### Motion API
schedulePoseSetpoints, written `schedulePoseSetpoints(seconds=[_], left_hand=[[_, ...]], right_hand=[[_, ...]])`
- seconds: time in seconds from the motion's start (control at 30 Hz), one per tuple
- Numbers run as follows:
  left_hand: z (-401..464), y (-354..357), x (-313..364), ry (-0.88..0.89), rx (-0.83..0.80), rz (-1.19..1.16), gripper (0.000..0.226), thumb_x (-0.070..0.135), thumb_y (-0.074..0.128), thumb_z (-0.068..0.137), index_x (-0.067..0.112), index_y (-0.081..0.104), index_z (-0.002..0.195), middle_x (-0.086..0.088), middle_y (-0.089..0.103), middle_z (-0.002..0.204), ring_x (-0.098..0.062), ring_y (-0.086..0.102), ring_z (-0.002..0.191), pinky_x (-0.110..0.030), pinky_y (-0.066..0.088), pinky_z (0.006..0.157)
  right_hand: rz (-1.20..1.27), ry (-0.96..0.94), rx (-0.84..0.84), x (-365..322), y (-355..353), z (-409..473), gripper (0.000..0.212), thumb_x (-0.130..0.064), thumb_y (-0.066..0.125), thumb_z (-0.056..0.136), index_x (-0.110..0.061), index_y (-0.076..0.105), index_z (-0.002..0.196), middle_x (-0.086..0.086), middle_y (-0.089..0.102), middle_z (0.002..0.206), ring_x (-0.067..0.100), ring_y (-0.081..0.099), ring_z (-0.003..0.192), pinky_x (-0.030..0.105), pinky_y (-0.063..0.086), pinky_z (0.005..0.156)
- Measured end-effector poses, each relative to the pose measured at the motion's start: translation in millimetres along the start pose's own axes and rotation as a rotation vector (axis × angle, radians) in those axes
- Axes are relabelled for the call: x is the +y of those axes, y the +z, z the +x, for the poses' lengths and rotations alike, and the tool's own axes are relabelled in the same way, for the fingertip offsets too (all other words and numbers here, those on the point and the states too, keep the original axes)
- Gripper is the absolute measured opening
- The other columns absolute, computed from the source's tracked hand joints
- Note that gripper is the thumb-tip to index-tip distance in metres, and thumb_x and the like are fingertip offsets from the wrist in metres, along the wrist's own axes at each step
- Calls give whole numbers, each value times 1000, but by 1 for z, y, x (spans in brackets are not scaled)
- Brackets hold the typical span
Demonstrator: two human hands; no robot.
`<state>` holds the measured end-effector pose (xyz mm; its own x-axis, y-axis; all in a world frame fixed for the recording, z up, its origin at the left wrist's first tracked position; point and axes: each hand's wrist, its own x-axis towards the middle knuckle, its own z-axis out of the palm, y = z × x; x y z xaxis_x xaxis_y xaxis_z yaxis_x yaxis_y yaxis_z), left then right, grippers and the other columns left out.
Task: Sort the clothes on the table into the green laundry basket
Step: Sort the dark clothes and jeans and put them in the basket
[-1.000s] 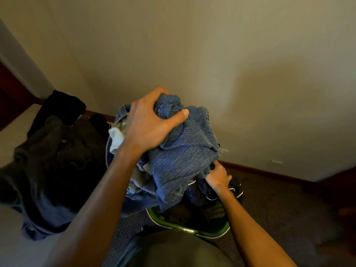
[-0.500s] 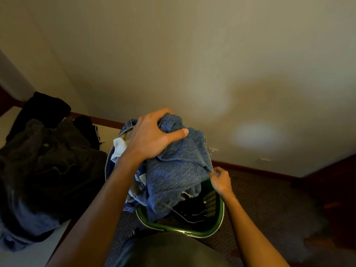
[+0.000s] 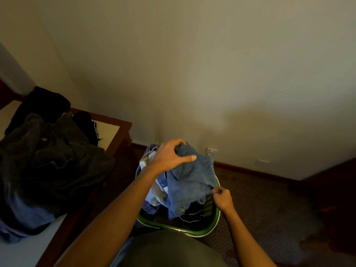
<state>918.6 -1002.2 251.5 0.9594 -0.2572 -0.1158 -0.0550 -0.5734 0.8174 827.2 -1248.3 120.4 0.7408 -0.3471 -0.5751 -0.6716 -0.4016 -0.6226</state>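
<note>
head view, left hand [image 3: 169, 157] gripping blue garment [image 3: 189, 182], over green basket [image 3: 215, 226]

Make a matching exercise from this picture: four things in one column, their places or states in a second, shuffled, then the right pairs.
Things:
1. left hand
2. right hand
3. basket
4. dark clothes

Places or states:
A. piled on the table
B. pinching the blue cloth's right edge
C. on the carpet, by the wall
D. gripping the top of the blue cloth from above

Pairs: 1-D, 2-B, 3-C, 4-A
</note>
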Motion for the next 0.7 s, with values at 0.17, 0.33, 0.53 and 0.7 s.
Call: schedulePoseSetpoints(seconds=[0.17, 0.33, 0.53, 0.7], left_hand=[[-6, 7, -48, -88, 101, -10, 29, 55, 75, 80, 37, 67, 101, 13, 66, 102, -6, 61, 100, -36, 53, 93], [-28, -6, -74, -175, 104, -69, 19, 42, 73, 89, 29, 69, 102, 10, 67, 108, -10, 62, 102, -28, 51, 87], [-61, -33, -90, -274, 221, -109, 8, 37, 69, 92, 34, 70, 100, 14, 69, 100, -5, 63, 91, -27, 54, 83], [-100, -72, -112, -349, 400, -75, 17, 36, 72, 89, 33, 70, 106, 11, 67, 106, -5, 61, 97, -32, 54, 91]], right_hand=[[-66, -36, -2, 5, 7, -2, 13, -9, 58, 93, -1, 68, 90, 9, 64, 76, 21, 58, 69, 27, 43, 57], [-151, -109, -94, -3, 34, -4, 15, -8, 60, 92, -13, 65, 79, 5, 65, 76, 22, 62, 75, 31, 50, 70], [-255, -259, -303, -50, 74, -12, 8, -12, 64, 92, -17, 66, 87, 3, 68, 89, 21, 65, 89, 31, 49, 78], [-337, -438, -461, -129, 137, -27, 5, -18, 63, 94, -17, 66, 98, 1, 67, 99, 19, 64, 98, 27, 45, 80]])
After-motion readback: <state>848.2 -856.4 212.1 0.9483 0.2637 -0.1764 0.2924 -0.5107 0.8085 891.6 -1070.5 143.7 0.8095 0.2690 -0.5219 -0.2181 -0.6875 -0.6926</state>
